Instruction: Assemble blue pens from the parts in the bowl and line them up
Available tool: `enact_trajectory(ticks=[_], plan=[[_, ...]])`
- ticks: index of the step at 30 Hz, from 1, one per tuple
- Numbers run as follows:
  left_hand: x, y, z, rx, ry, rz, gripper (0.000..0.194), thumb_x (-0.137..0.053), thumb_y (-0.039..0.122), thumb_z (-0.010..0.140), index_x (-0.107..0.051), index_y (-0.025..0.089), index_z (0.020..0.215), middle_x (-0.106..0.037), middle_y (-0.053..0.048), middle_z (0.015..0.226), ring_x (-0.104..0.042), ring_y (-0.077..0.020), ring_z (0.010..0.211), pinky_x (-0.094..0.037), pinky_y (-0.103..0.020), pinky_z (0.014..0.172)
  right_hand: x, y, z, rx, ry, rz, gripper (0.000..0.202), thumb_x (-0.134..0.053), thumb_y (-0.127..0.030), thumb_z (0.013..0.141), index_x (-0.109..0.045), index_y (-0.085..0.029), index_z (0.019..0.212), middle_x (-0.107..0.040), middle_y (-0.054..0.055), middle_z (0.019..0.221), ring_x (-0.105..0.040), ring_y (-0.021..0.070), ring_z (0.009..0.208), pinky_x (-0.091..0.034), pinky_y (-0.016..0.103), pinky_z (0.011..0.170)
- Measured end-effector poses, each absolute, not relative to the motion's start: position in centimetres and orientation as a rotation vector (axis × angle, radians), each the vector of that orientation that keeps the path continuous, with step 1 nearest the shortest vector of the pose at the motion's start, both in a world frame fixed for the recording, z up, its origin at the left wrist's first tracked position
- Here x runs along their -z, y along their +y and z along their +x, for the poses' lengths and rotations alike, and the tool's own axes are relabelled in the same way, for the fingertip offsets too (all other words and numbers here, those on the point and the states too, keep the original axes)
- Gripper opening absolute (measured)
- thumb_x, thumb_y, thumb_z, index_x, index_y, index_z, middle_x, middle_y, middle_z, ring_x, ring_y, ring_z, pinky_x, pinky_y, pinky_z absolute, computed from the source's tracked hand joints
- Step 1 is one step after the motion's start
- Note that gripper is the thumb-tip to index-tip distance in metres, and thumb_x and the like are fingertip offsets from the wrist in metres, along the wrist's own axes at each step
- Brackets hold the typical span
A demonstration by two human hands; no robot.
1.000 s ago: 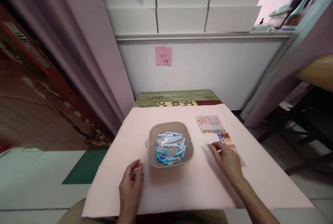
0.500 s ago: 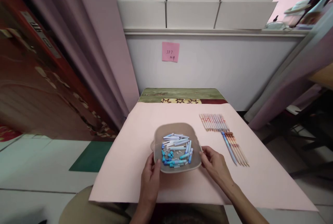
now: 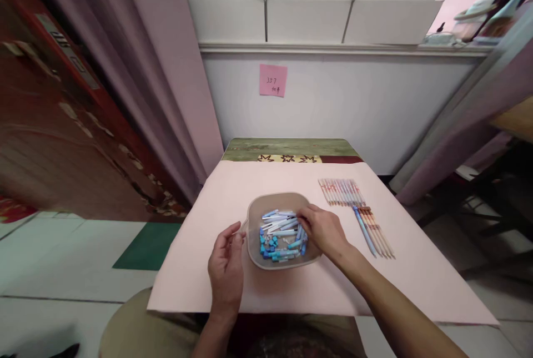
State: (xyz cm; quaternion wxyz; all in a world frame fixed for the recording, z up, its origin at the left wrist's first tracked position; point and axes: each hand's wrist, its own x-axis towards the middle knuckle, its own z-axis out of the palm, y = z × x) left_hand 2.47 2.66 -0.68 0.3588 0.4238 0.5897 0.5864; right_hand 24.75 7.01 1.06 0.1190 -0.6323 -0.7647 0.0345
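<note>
Pen parts in pale blue, white and turquoise plastic (image 3: 280, 234) lie loose in a shallow, translucent greyish container with rounded corners (image 3: 266, 201), longer tubes toward the back and right, small blue pieces toward the front left. The right hand (image 3: 327, 231) reaches over the container's right rim, its fingers drawn close together at the tubes near that side; whether they grip one cannot be told, as the hand hides the tips. The left hand (image 3: 227, 269) is at the container's left edge beside the small rim tab (image 3: 245, 226), palm turned inward, fingers loosely curled with a moderate gap to the thumb and nothing visible between them; whether a fingertip touches the tab is unclear.

The container stands near the middle of the surface, on a pale pink cover (image 3: 191, 269). To its right lies a tight row of slim, clear-barrelled pens (image 3: 341, 192). Just nearer the person, a blue pen (image 3: 365, 234) lies slanted beside several cream-and-orange pens with brown upper ends (image 3: 376, 231). Past the cover's far edge shows a green wood-patterned strip (image 3: 287, 147). Beyond, a square pink paper note (image 3: 273, 80) with handwriting is stuck to the white wall (image 3: 333, 102).
</note>
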Motion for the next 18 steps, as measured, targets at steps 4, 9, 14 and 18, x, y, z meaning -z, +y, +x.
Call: enact_trajectory(ticks=[4, 9, 14, 18], plan=[[1.9, 2.1, 2.6, -1.505, 1.503, 1.074, 0.038, -0.061, 0.044, 0.081, -0.063, 0.017, 0.108, -0.07, -0.007, 0.096, -0.064, -0.0214, 0.09, -0.051, -0.033, 0.082, -0.2, 10.1, 23.2, -0.107, -2.554, -1.941, 0.024, -0.046, -0.016, 0.09, -0.068, -0.019, 0.097, -0.069, 0.01, 0.099, -0.067, 0.0208, 0.087, -0.045, 0.026, 0.069], [2.3, 1.9, 2.3, -1.506, 1.503, 1.096, 0.035, -0.061, 0.042, 0.081, -0.064, 0.018, 0.106, -0.07, -0.008, 0.1, -0.064, -0.0224, 0.093, -0.051, -0.035, 0.084, 0.7, 11.5, 22.4, -0.16, -2.672, -1.886, 0.026, -0.047, -0.009, 0.085, -0.07, -0.015, 0.095, -0.071, 0.014, 0.097, -0.068, 0.0244, 0.088, -0.048, 0.029, 0.072], [2.8, 2.0, 2.3, -1.502, 1.503, 1.103, 0.031, -0.061, 0.04, 0.082, -0.064, 0.019, 0.104, -0.069, -0.008, 0.104, -0.064, -0.023, 0.096, -0.05, -0.036, 0.087, 0.5, 11.5, 22.4, -0.187, -2.665, -1.9, 0.017, -0.059, -0.018, 0.079, -0.072, -0.019, 0.09, -0.073, 0.011, 0.09, -0.068, 0.0252, 0.087, -0.049, 0.029, 0.072], [2.4, 1.8, 2.5, -1.528, 1.528, 1.203, 0.026, -0.059, 0.035, 0.084, -0.065, 0.02, 0.104, -0.068, -0.008, 0.105, -0.063, -0.0236, 0.1, -0.048, -0.037, 0.09, 0.3, 12.0, 22.3, -0.128, -2.588, -1.907, 0.027, -0.045, -0.018, 0.089, -0.069, -0.019, 0.101, -0.071, 0.012, 0.1, -0.066, 0.0238, 0.093, -0.048, 0.03, 0.076]])
